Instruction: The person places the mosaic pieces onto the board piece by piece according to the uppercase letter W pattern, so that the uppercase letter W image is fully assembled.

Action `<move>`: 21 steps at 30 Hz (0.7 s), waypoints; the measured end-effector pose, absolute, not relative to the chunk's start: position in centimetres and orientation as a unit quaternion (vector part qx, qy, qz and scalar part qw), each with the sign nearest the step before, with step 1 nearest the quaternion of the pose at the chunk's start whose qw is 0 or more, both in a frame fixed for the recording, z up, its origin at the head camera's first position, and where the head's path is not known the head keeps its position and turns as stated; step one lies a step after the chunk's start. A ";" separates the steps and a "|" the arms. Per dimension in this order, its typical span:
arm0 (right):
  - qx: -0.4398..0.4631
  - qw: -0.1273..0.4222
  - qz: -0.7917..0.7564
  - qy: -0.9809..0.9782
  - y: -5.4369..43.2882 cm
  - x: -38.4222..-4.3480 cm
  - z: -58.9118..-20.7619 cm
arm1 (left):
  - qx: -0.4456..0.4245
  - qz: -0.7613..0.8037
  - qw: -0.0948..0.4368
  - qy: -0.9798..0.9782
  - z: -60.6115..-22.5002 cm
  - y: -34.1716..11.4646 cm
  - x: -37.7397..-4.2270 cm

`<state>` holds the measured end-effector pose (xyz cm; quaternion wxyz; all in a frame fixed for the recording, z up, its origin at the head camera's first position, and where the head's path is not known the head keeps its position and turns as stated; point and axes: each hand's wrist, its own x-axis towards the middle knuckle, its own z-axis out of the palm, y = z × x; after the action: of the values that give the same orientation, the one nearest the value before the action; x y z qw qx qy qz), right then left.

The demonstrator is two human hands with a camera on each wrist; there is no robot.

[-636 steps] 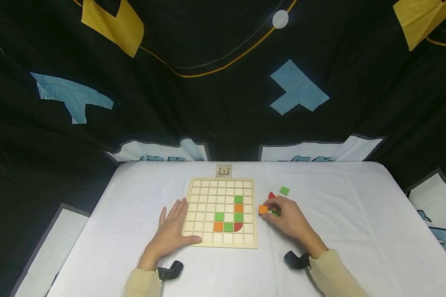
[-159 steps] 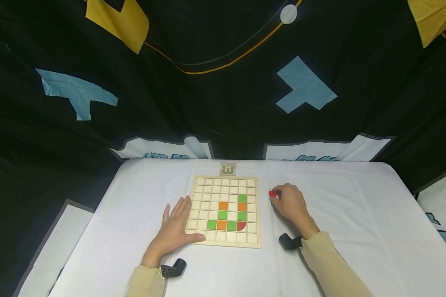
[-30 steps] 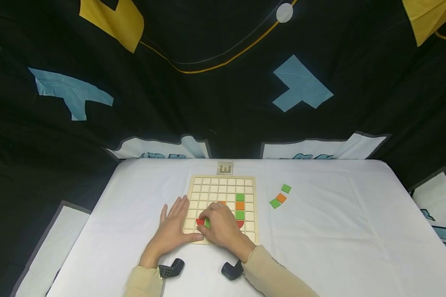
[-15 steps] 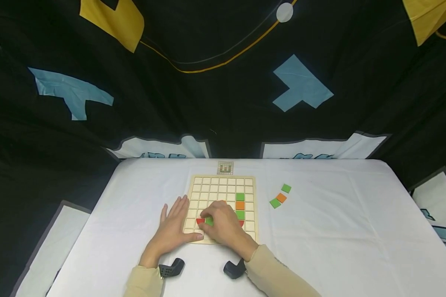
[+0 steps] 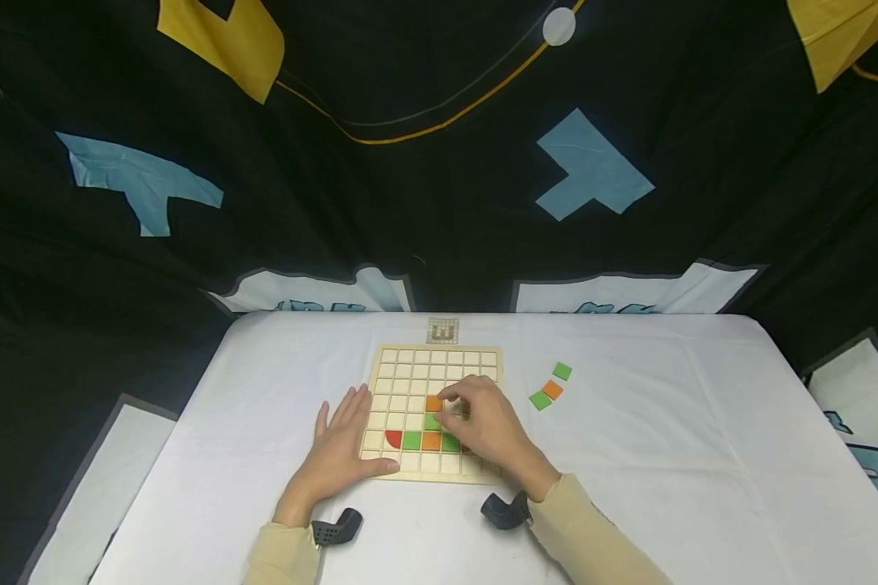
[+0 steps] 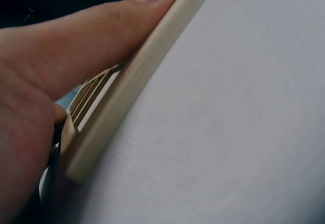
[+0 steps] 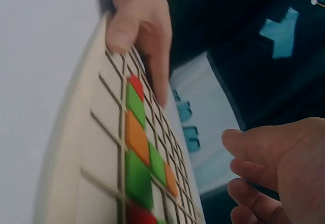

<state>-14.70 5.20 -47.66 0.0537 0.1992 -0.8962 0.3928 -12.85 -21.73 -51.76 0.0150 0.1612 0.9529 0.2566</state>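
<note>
My left hand [image 5: 342, 445] lies with spread, straight fingers along the left edge of the wooden grid board [image 5: 402, 477]; its thumb rests on the near corner. My right hand [image 5: 483, 422] hovers over the board's right half, fingers loosely bent, nothing between them. In the board's lower row sit a red quarter-round tile [image 5: 393, 439], a green tile [image 5: 411, 440], an orange tile [image 5: 431, 441] and another green tile [image 5: 449, 443]. A second red tile [image 7: 140, 214] at the row's right end is mostly hidden by the right hand in the head view. Above the orange tile are green and orange tiles.
Right of the board lie two loose green tiles [image 5: 562, 371] and a loose orange tile [image 5: 552, 390]. A small pattern card [image 5: 442, 331] lies beyond the board's far edge. A black patterned curtain [image 5: 439, 227] hangs behind the white-covered table [image 5: 673, 455].
The right hand carried the red tile from the table's right side to the lower row's left end, let go and moved right. Earlier, orange and green tiles were added. The left hand stayed put.
</note>
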 end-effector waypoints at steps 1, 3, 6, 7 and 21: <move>0.196 0.056 0.393 -0.897 5.7 -14.7 -47.7 | 0.161 0.258 0.016 0.953 -51.8 -21.8 -12.9; 0.190 0.058 0.397 -0.896 6.7 -14.7 -47.6 | 0.160 0.259 0.016 0.952 -51.8 -21.8 -12.9; 0.169 0.062 0.404 -0.897 8.3 -14.7 -47.5 | 0.160 0.260 0.016 0.952 -51.7 -21.8 -12.8; 0.161 0.063 0.404 -0.898 8.9 -14.7 -47.4 | 0.161 0.259 0.016 0.952 -51.7 -21.8 -12.8; 0.098 0.083 0.370 -0.920 15.9 -14.9 -48.7 | 0.163 0.263 0.010 0.951 -51.7 -21.7 -12.8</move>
<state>-14.90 15.87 -48.67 0.0832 0.0984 -0.9199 0.3704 -12.78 -21.68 -51.70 0.0097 0.1631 0.9508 0.2631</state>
